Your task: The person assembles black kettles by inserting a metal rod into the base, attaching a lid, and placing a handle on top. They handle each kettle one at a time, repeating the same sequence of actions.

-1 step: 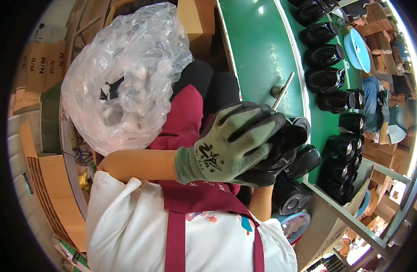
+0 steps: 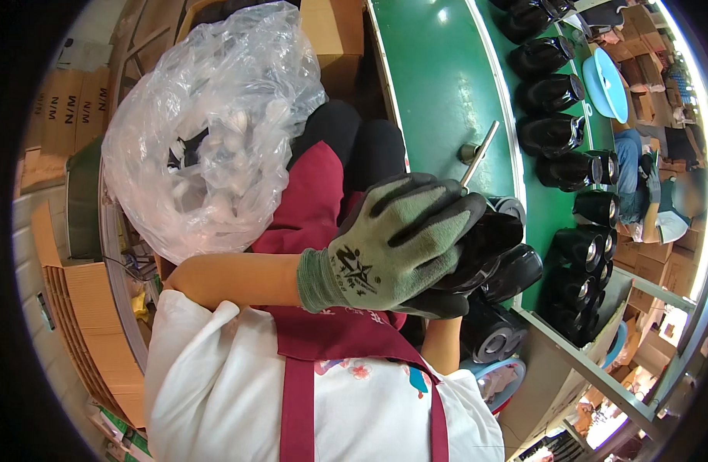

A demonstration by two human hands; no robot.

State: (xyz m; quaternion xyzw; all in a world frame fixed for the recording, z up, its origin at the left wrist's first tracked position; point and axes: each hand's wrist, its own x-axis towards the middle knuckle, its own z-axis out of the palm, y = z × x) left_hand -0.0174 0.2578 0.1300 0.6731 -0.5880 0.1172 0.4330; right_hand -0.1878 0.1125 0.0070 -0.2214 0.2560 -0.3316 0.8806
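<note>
My left hand [image 2: 392, 250], in a grey-green glove with dark fingertips, reaches across my body and lies closed over a glossy black rounded part [image 2: 492, 235]. My right hand [image 2: 440, 305] is mostly hidden beneath it; only a dark gloved edge and the bare forearm show, gripping the same part from below. A second glossy black part [image 2: 515, 271] sits just under the first. Behind the fingers a thin metal rod [image 2: 479, 152] stands up from the green belt [image 2: 439, 85].
Several glossy black parts [image 2: 550, 92] line the belt's right side. A big clear plastic bag [image 2: 208, 131] of white and black pieces bulges at left. Cardboard boxes [image 2: 69, 100] stack further left. A blue round tray [image 2: 604, 81] and another seated person [image 2: 639, 177] are at right.
</note>
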